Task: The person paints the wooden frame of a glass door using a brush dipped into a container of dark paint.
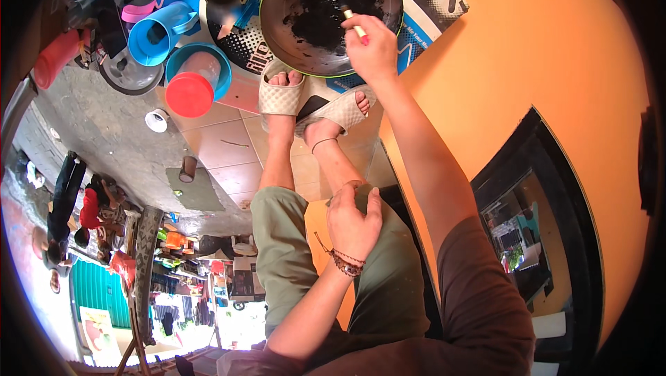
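My right hand (374, 46) is closed around a slim tool (356, 27) with a pale yellow handle and a pink end. Its far tip reaches a black, wet-looking paste (326, 12); the tip's kind is too small to tell. The paste is smeared over the floor of a wide round pan (288, 53) with a lime-green rim. On my right knee lies my left hand (354, 220), holding nothing, its fingers loosely stretched and thumb apart. A thin bracelet and a beaded one circle that wrist.
Printed cardboard (433, 1) lies under the pan, my sandals (281, 95) just before it. Left are a blue pitcher (154, 36), a blue tub (223, 74) with a red-lidded jar (189, 95), and a white cup (157, 121). An orange wall (527, 50) stands right; people (90, 209) are far left.
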A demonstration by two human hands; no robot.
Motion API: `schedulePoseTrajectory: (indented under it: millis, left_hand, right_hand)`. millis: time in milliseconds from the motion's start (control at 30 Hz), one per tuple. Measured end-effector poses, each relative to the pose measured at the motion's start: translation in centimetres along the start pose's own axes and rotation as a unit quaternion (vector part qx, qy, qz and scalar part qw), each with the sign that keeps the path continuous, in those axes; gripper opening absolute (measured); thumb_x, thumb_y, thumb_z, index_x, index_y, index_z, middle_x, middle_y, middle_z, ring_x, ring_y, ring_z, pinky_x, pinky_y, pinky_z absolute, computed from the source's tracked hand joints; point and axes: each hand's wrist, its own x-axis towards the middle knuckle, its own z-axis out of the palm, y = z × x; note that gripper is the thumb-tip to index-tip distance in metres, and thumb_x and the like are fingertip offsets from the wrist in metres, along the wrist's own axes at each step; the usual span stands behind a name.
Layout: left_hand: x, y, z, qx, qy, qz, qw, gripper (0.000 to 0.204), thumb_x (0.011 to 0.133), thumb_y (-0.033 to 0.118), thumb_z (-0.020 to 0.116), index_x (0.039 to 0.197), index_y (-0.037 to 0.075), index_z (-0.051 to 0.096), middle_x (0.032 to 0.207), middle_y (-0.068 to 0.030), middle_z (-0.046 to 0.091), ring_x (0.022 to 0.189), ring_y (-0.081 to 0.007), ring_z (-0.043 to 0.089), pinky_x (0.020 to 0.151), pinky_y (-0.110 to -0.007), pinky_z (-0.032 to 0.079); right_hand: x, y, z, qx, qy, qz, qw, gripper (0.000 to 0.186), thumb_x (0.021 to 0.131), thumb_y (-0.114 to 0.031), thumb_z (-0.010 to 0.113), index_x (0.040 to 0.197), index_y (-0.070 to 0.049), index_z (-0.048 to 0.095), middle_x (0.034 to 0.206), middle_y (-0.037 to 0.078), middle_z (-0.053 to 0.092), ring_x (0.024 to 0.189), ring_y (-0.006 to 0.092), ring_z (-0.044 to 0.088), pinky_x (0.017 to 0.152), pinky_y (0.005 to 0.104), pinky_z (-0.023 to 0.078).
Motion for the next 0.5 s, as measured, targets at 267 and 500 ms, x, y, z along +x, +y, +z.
schedulePoseTrajectory:
  millis: [267,500]
  left_hand:
    - [-0.1,-0.3,0.3,-0.009,-0.005,-0.003,1.000,0.034,0.084,0.023,0.067,0.105,-0.002,0.060,0.089,-0.0218,0.066,0.084,-0.0328,0.064,0.076,-0.039,0.049]
    - [-0.4,-0.2,0.5,-0.012,-0.010,-0.007,1.000,0.034,0.084,0.024,0.067,0.106,-0.002,0.060,0.089,-0.0219,0.066,0.085,-0.0332,0.064,0.077,-0.039,0.049]
  right_hand:
    - [-0.6,-0.4,1.6,0.066,0.024,0.040,0.997,0.011,0.075,-0.008,0.065,0.085,-0.007,0.066,0.090,0.015,0.064,0.084,0.0345,0.063,0.077,0.0397,0.051]
    - [-0.4,0.6,0.9,0.022,0.043,-0.030,0.998,0.013,0.078,-0.008,0.066,0.090,-0.010,0.069,0.103,0.014,0.066,0.094,0.0306,0.065,0.084,0.0349,0.051]
